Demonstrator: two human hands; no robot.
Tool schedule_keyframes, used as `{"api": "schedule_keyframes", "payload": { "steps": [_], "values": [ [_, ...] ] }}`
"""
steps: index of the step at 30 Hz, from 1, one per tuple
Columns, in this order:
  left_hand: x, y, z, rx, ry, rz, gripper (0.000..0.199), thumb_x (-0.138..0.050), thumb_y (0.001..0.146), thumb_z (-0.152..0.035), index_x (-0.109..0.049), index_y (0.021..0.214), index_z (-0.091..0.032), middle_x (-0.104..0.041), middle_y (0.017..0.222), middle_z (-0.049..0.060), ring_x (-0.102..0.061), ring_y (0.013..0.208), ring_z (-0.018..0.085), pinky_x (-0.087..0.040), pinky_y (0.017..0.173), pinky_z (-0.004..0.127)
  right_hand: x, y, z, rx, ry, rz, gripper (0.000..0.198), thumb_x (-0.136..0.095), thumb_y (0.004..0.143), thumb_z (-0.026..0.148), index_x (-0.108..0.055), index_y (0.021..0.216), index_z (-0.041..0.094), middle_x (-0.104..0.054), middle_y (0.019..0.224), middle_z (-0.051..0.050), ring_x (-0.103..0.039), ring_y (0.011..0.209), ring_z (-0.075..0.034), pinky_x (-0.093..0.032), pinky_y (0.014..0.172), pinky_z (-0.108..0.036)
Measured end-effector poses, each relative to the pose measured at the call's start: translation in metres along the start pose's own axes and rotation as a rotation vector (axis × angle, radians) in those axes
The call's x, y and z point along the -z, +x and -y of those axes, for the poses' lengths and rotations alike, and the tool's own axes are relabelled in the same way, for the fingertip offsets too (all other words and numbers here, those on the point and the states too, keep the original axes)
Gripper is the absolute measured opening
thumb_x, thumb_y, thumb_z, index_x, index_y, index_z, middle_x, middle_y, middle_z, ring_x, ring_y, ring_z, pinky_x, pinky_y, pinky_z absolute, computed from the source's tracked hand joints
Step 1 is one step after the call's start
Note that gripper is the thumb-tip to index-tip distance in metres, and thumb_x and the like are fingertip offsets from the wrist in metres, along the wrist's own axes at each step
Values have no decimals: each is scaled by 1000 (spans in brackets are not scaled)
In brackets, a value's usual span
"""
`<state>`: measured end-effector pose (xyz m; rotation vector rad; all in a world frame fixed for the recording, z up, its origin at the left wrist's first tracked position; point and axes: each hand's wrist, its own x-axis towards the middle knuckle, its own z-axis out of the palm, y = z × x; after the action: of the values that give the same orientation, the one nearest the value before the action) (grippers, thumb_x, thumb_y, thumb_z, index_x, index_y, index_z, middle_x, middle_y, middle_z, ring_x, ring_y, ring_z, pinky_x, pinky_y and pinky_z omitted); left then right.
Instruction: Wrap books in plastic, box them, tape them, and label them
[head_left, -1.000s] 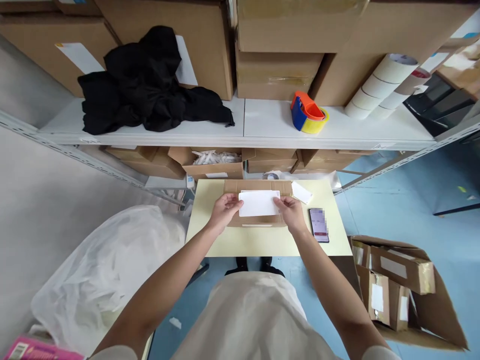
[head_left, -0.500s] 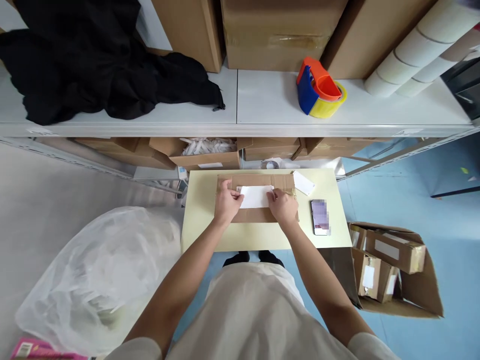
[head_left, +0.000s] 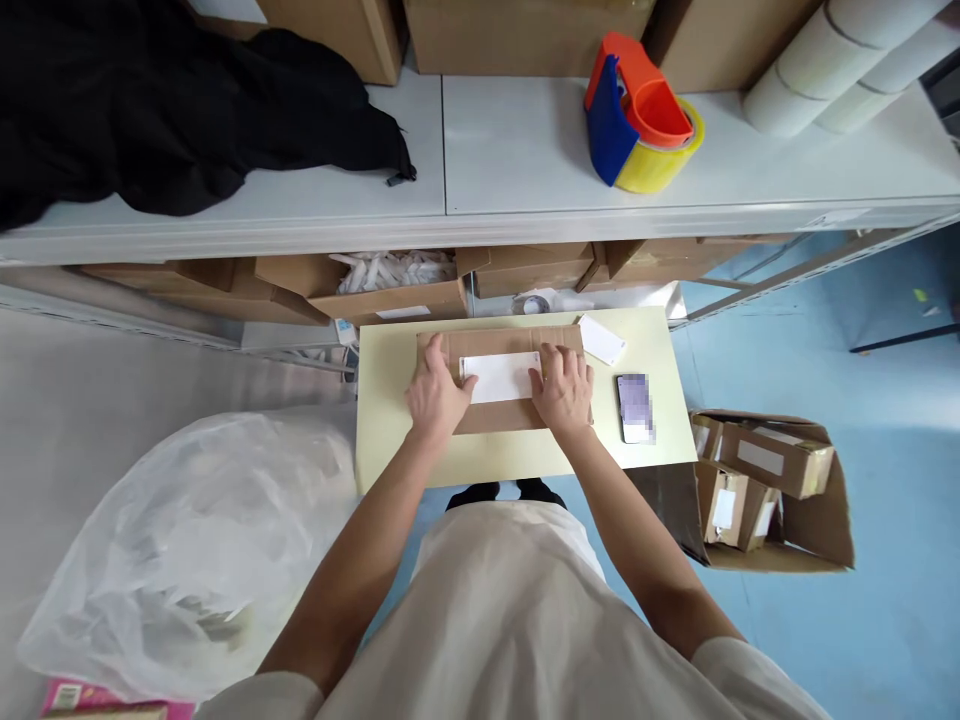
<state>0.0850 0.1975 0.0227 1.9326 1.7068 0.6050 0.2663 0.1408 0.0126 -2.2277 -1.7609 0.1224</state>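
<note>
A flat brown cardboard box (head_left: pixel 495 416) lies on the small pale-yellow table, with a white label (head_left: pixel 501 377) on its top face. My left hand (head_left: pixel 437 396) rests over the box's left part, fingers apart and the thumb at the label's left end. Over the right part lies my right hand (head_left: pixel 564 388), its fingers bent and spread on the cardboard, thumb touching the label's right end. Neither hand is lifting the box. Just beyond the box's far right corner is a second white label or slip of paper (head_left: pixel 601 340).
A phone (head_left: pixel 634 408) lies on the table (head_left: pixel 397 455), right of the box. An open carton (head_left: pixel 817 530) of small boxes stands at right, a white plastic bag (head_left: pixel 195 550) at left. The shelf (head_left: pixel 517 150) ahead bears a tape dispenser (head_left: pixel 641 120) and black cloth (head_left: pixel 225 120).
Both hands have gone from pinching the label's ends to lying spread on the box. The label now lies flat on the cardboard. The view has shifted a little.
</note>
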Motion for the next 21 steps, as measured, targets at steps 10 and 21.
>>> {"api": "schedule_keyframes", "payload": {
  "steps": [10, 21],
  "values": [
    [-3, -11, 20, -307, 91, 261, 57, -52, 85, -23, -36, 139, -14, -48, 142, 18, -47, 130, 30, -19, 114, 50, -1, -21, -10, 254, -20, 225, 52, -32, 96, 28, -29, 148, 20, -29, 154, -11, -26, 141, -28, -9, 112, -59],
    [28, -31, -8, -76, -1012, 578, 57, -51, 71, -25, -58, 127, -19, -56, 136, 10, -47, 130, 30, -36, 109, 49, 45, -27, -2, 203, 316, 70, 41, -39, 95, 31, -52, 131, 17, -50, 139, -15, -42, 131, -29, -32, 107, -50]
  ]
}}
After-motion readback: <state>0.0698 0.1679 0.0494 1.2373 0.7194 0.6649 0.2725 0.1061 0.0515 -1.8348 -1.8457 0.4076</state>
